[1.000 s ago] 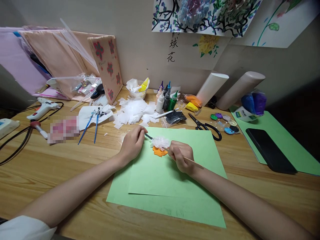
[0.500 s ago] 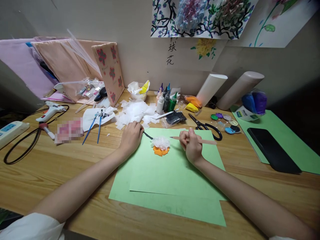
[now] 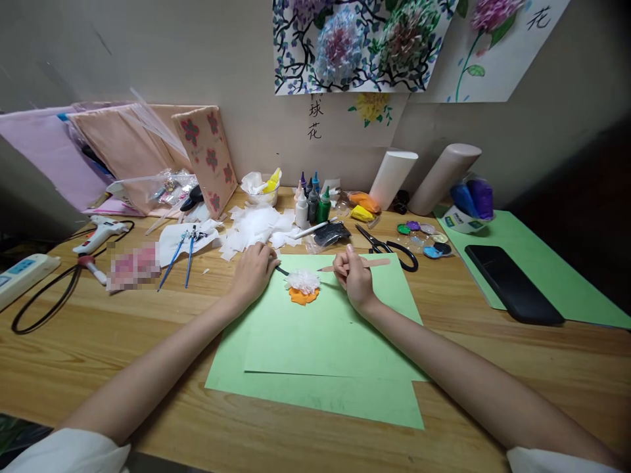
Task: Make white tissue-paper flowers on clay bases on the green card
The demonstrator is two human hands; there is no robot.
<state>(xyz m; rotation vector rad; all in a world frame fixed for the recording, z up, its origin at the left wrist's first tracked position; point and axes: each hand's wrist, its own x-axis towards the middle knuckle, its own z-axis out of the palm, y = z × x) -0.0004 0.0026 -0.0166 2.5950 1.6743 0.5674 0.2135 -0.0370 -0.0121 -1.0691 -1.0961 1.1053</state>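
My right hand (image 3: pixel 355 279) is closed around a plain wooden pencil (image 3: pixel 377 263), whose dark point aims left, close to the white flower. The flower has a ruffled white paper top (image 3: pixel 303 281) over an orange clay-like base (image 3: pixel 303 297). It lies on a green sheet of paper (image 3: pixel 325 341). A thin black strip (image 3: pixel 282 270) runs from the flower up to the left. Over the strip's outer end rests my left hand (image 3: pixel 254 272), fingers bent down on the paper's upper left corner; its fingertips are partly hidden. A second green sheet (image 3: pixel 315 401) lies beneath.
Behind the paper lie white paper scraps (image 3: pixel 259 226), paint bottles (image 3: pixel 313 207) and black scissors (image 3: pixel 387 248). Paintbrushes (image 3: pixel 190 263) and a glue gun (image 3: pixel 101 233) are on the left. A black phone (image 3: pixel 513 282) lies on green paper at the right. Flower artwork (image 3: pixel 355 46) hangs on the wall.
The whole view has shifted, so things appear a little farther left. The pencil point stays just right of the white flower, and my left hand keeps its place on the paper.
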